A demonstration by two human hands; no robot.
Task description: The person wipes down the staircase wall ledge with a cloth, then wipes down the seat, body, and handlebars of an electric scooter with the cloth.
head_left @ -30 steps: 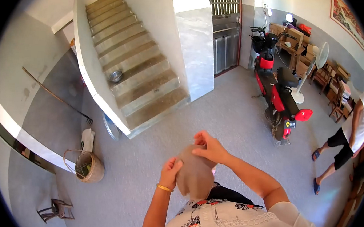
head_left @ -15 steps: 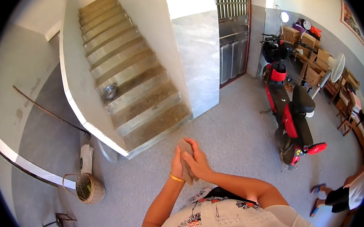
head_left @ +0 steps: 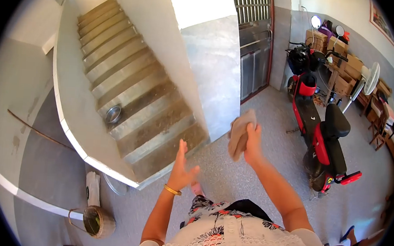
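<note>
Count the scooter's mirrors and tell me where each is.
2, both above the front of the scooter. The left mirror is the higher in the picture; the right mirror is slightly lower. Neither is hidden.

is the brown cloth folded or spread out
Folded, not spread: the brown cloth shows as a narrow, layered bundle gripped in the right hand. How neatly it is folded, I cannot tell.

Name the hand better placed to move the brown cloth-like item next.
Probably the right hand: it grips the brown cloth-like item between thumb and fingers. The left hand is raised open and empty, clearly apart from the item, so it would first have to reach across.
</note>
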